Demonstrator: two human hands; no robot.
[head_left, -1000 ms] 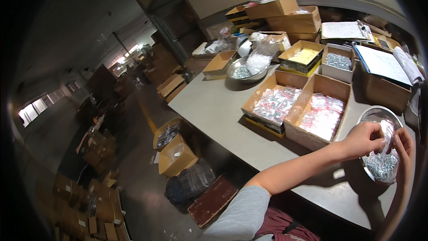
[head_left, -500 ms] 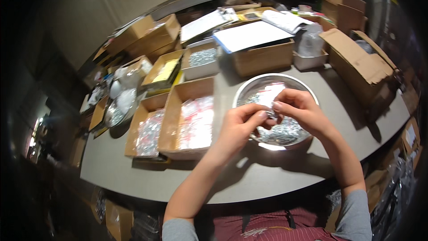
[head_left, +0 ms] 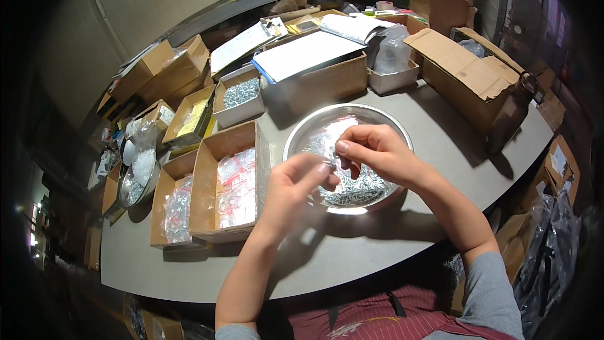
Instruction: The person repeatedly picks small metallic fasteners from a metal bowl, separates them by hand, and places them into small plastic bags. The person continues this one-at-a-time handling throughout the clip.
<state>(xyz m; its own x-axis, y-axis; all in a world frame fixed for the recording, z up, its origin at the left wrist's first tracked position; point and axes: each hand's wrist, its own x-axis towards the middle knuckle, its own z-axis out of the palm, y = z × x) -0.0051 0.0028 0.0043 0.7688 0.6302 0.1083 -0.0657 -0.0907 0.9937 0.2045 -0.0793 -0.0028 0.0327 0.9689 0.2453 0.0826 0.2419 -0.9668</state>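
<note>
A round steel bowl point(head_left: 294, 133) holds many small silvery screws point(head_left: 362, 192) and, toward its far side, clear plastic bags with red edging point(head_left: 341, 124). Over the bowl, my right hand point(head_left: 380, 154) is closed, thumb and index finger pinched together. Whatever sits in that pinch is too small to make out. Just left of it, above the bowl's left rim, my left hand point(head_left: 292, 186) is smeared by motion. Its thumb and fingers curl toward the right hand, and I cannot tell what they hold.
Left of the bowl stand a cardboard box of flat red-edged bags point(head_left: 239, 182) and a box of filled bags point(head_left: 178, 211). Farther back are a white box of screws point(head_left: 241, 91) and a white board on a carton point(head_left: 308, 56). A dark bottle point(head_left: 513, 113) stands right.
The view has swung to the right, so the bowl and boxes appear farther left. My left hand has drawn slightly away from the right, which stays pinched over the bowl.
</note>
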